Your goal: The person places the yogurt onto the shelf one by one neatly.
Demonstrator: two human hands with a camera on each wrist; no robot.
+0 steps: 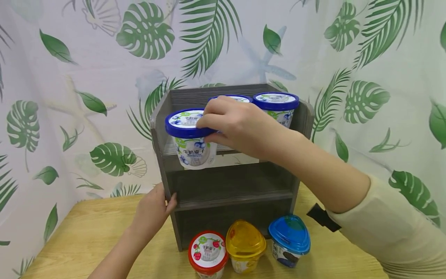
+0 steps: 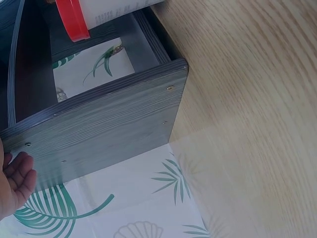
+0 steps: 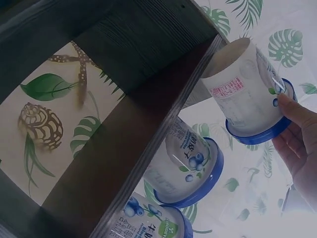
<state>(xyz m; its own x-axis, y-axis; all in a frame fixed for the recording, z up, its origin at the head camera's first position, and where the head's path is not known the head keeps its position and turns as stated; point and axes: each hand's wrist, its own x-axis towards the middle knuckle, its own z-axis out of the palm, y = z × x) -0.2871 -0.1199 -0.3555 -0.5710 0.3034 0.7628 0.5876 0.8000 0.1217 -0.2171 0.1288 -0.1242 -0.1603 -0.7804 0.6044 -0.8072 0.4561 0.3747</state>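
Observation:
My right hand holds a white tub with a blue lid and blueberry print by its lid rim, at the front left of the top shelf. Two matching tubs stand on that shelf to the right: one with its lid partly behind my hand, the other at the right end. In the right wrist view, the held tub shows its base, with the thumb and fingers at the lid. Low on the left side of the dark grey shelf rack, my left hand grips the side panel, thumb over its front edge.
In front of the rack on the wooden table stand a red-lidded strawberry tub, a yellow-lidded tub and a blue-lidded tub with a rounded triangular top. Behind hangs a leaf-patterned cloth.

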